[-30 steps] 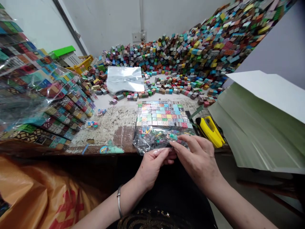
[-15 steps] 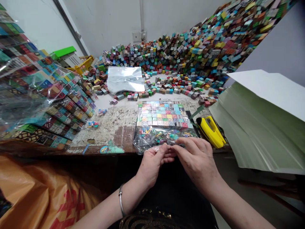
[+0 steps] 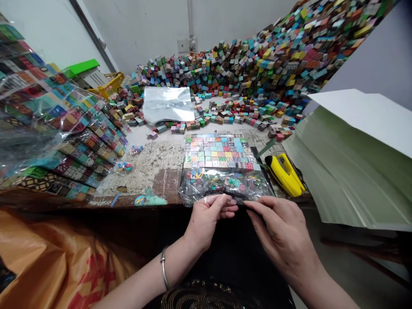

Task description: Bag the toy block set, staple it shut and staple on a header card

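Back wall [image 3: 151, 25] was pale grey, with a socket plate [image 3: 187, 45] beneath a vertical conduit [image 3: 190, 19]. Worktable [image 3: 141, 163] had worn, flaking paint and a brown front edge. Light fell soft; grey floor [image 3: 331, 240] showed at lower right.

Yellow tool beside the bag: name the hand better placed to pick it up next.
Right, I'd judge: the right hand is nearer the yellow tool. The left hand is farther off, at the front edge of the clear bag, and would likely cross the right.
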Available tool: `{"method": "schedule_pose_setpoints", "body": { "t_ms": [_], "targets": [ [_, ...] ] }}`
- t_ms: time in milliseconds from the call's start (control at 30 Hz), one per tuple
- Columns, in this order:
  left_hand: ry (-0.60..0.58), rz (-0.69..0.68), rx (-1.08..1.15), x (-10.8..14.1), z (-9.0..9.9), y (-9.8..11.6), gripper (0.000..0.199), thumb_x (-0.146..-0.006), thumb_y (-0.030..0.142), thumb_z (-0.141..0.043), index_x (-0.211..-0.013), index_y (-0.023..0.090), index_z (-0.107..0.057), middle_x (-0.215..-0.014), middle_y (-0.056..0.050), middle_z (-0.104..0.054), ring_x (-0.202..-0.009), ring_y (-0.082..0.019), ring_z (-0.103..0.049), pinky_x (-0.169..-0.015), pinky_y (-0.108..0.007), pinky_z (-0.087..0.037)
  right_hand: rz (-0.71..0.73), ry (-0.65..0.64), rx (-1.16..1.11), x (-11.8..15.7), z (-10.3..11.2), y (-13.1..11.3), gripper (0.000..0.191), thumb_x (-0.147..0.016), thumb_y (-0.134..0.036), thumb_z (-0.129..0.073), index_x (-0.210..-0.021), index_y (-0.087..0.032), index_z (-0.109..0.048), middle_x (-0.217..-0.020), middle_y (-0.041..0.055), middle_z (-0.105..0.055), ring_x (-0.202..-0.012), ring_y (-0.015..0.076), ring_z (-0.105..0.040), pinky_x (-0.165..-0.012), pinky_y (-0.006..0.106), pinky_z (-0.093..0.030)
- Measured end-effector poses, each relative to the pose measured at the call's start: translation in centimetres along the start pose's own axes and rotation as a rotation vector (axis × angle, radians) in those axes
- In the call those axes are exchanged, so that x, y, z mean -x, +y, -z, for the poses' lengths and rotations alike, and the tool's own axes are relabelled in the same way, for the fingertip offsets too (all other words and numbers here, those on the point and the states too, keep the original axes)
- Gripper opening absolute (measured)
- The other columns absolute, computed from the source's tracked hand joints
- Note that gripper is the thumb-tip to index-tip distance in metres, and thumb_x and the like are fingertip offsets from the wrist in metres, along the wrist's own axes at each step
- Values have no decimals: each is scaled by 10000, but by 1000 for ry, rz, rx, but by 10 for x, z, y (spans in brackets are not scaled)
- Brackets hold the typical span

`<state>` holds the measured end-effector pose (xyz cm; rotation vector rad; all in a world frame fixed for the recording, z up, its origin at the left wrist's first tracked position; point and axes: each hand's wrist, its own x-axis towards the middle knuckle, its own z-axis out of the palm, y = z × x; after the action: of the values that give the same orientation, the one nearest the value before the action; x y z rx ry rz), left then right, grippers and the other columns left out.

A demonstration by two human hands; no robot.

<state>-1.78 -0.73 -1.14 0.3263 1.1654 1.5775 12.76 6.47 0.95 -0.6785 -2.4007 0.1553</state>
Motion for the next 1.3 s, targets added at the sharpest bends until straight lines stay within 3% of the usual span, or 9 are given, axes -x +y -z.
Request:
{"method": "schedule_pose_setpoints", "body": {
  "t_ms": [233,567,900,1067,1300],
  "targets": [
    [-4,5,11,2,1,0,287,-766,373,-652,-838,97,-680,-861,-112,-701,-795,-190,-668,-698,-255,-517,-4,99,135,-10,-9,2,224,-807,-162,-596,-1019,-197,-662,-1001,99,-611,-914,247,-538,-832,407,-391],
    [-20,12,39,1,0,1,269,-802,330,-625,-886,78,-668,-898,-131,-695,-821,-191,-669,-705,-241,-526,128,54,94,-27,1,6,113,-857,-196,-551,-876,-201,-663,-822,8,-682,-789,184,-576,-778,371,-315],
    [20,18,18,0,-1,1,258,-776,323,-654,-844,74,-660,-857,-128,-696,-775,-186,-674,-675,-239,-535,111,32,33,-20,-2,6,105,-859,-179,-554,-883,-205,-654,-763,-22,-676,-722,133,-600,-856,374,-304],
    [35,7,-18,-1,-2,2,253,-773,322,-655,-831,75,-660,-831,-118,-697,-752,-175,-674,-660,-231,-531,21,24,56,-4,3,1,186,-854,-217,-557,-1012,-189,-650,-882,51,-647,-812,184,-580,-801,388,-350],
    [32,12,-15,1,-2,4,238,-760,311,-671,-815,80,-656,-778,-100,-700,-694,-146,-668,-625,-206,-522,50,-201,-43,18,-8,-1,356,-902,-160,-427,-1250,-131,-494,-859,70,-632,-755,169,-592,-666,321,-444]
  ]
}}
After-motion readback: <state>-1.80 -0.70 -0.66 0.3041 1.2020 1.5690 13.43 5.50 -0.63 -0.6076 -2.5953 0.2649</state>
